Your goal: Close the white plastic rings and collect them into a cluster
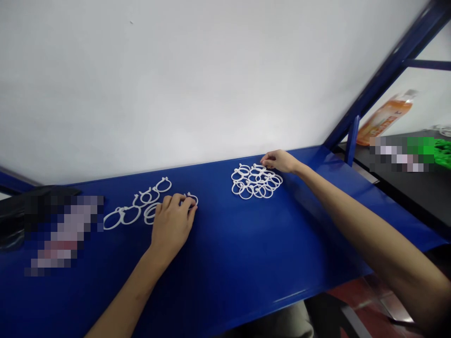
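Note:
Several loose white plastic rings (141, 206) lie on the left half of a blue table (232, 244). My left hand (173, 224) rests palm down over the right end of that group, its fingertips curled onto one ring. To the right sits a cluster of white rings joined into a flat mat (256, 182). My right hand (280, 162) reaches to the mat's far right edge, its fingers pinched on a ring there.
A white wall rises just behind the table. A blue frame post (387, 75) slants up at the right. Beyond it a dark surface holds an orange packet (385, 115) and green items (442, 152). A black object (21, 211) sits at the left edge.

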`<state>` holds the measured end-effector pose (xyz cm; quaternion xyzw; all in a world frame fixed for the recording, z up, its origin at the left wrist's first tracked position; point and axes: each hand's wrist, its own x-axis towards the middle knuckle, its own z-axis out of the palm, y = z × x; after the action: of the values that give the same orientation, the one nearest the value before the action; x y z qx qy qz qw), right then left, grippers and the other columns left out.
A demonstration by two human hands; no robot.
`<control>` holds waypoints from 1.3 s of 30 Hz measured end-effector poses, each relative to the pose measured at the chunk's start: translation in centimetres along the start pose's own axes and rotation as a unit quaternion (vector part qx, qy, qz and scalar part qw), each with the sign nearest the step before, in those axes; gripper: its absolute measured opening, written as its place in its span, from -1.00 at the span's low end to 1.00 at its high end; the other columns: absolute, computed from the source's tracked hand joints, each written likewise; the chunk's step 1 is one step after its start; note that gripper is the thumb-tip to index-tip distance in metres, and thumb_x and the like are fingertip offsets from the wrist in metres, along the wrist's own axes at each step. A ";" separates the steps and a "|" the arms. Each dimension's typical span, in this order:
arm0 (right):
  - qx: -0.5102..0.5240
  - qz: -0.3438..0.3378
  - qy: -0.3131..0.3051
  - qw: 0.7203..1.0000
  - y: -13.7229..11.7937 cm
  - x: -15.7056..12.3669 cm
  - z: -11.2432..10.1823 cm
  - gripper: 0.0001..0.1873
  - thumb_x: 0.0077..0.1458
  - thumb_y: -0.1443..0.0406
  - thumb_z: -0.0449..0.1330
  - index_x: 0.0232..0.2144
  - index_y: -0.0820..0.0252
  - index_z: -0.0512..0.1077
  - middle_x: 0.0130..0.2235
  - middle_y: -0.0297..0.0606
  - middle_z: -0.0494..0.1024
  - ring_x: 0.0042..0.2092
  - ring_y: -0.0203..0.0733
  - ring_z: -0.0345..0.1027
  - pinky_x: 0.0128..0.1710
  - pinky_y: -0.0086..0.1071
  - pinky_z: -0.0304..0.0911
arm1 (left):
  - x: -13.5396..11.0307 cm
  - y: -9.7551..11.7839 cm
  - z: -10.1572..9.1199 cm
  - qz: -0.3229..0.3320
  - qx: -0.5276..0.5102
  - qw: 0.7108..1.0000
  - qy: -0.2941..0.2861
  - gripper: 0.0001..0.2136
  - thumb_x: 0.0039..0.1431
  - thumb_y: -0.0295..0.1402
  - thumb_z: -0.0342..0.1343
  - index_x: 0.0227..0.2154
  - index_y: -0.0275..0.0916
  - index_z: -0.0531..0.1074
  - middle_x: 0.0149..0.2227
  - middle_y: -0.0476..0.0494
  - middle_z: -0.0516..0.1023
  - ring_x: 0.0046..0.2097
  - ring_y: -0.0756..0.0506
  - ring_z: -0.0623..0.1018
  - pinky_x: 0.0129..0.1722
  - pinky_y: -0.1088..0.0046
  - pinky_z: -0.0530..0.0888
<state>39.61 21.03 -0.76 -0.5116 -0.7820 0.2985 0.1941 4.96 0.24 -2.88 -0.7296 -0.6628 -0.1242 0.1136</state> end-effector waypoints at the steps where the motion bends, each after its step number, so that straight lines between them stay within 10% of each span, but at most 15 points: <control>1: -0.019 -0.002 0.010 1.000 0.0 -0.1 0.0 -0.80 0.07 0.31 0.17 -0.30 0.27 0.57 -0.40 -0.21 0.61 -0.37 -0.23 0.43 -0.32 -0.38 0.32 | 0.0 0.0 0.0 0.003 -0.003 1.000 0.002 -0.77 0.32 -0.28 -0.01 -0.22 -0.19 0.55 -0.16 -0.23 0.52 -0.09 -0.28 0.43 -0.14 0.14 0.38; 10: -0.171 -0.010 0.091 0.981 -1.2 -1.0 -0.1 -0.76 0.18 0.29 0.13 -0.22 0.23 0.57 -0.21 -0.12 0.63 -0.20 -0.09 0.47 -0.14 -0.27 0.30 | -0.2 0.4 0.4 0.033 -0.037 0.999 0.022 -0.85 0.31 -0.34 0.04 -0.28 -0.20 0.51 -0.21 -0.17 0.53 -0.14 -0.24 0.44 -0.18 0.20 0.35; 15: -0.171 -0.121 0.206 0.956 -6.0 -5.3 2.4 -0.74 0.29 0.25 0.07 -0.17 0.24 0.52 -0.17 -0.07 0.59 -0.09 -0.03 0.42 -0.06 -0.18 0.28 | -0.1 1.4 -0.1 0.073 -0.092 0.988 0.097 -0.90 0.30 -0.37 0.08 -0.31 -0.21 0.47 -0.28 -0.12 0.55 -0.19 -0.19 0.45 -0.19 0.24 0.34; 20: 0.088 -0.120 0.023 0.989 -11.8 -11.3 8.8 -0.74 0.30 0.12 0.14 -0.11 0.15 0.46 -0.25 -0.27 0.60 -0.26 -0.22 0.47 -0.21 -0.33 0.34 | -0.5 3.5 -1.1 0.166 -0.157 0.957 0.179 -0.93 0.30 -0.41 0.10 -0.31 -0.20 0.47 -0.33 -0.05 0.57 -0.24 -0.10 0.46 -0.18 0.30 0.34; 25: 0.261 -0.078 0.005 0.962 -12.9 -13.4 13.0 -0.76 0.33 0.13 0.08 -0.14 0.16 0.40 -0.39 -0.35 0.54 -0.36 -0.26 0.47 -0.30 -0.37 0.37 | -1.4 4.9 -1.1 0.242 -0.179 0.942 0.150 -0.91 0.31 -0.45 0.08 -0.29 -0.19 0.47 -0.31 -0.05 0.56 -0.23 -0.07 0.48 -0.14 0.33 0.42; 30: 0.184 -0.122 0.040 0.975 -12.1 -13.6 12.9 -0.80 0.35 0.21 0.06 -0.13 0.14 0.44 -0.39 -0.36 0.56 -0.39 -0.27 0.45 -0.31 -0.38 0.35 | -1.7 5.3 -1.1 0.114 -0.317 0.925 0.175 -0.90 0.26 -0.34 0.16 -0.19 -0.16 0.41 -0.22 -0.08 0.53 -0.22 -0.04 0.54 -0.17 0.38 0.51; 35: 0.132 -0.144 0.046 0.980 -12.0 -13.6 12.5 -0.81 0.34 0.25 0.09 -0.13 0.16 0.47 -0.34 -0.32 0.59 -0.35 -0.26 0.47 -0.30 -0.39 0.32 | -1.2 5.0 -1.1 -0.010 -0.439 0.897 0.039 -0.84 0.25 -0.29 0.14 -0.13 -0.15 0.44 -0.34 0.01 0.57 -0.34 -0.01 0.56 -0.30 0.44 0.52; 39: 0.102 -0.175 0.060 0.978 -11.9 -13.9 12.3 -0.83 0.29 0.20 0.18 -0.25 0.17 0.48 -0.35 -0.32 0.54 -0.37 -0.28 0.41 -0.35 -0.42 0.30 | -1.0 4.8 -0.6 -0.091 -0.443 0.890 0.047 -0.82 0.20 -0.25 0.18 -0.19 -0.19 0.42 -0.34 -0.03 0.55 -0.38 -0.01 0.54 -0.35 0.44 0.51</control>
<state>29.51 1.44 -1.99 -0.3617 -0.8119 0.3068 0.3405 9.65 -1.36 -2.60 -0.6341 -0.5961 -0.4488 -0.2028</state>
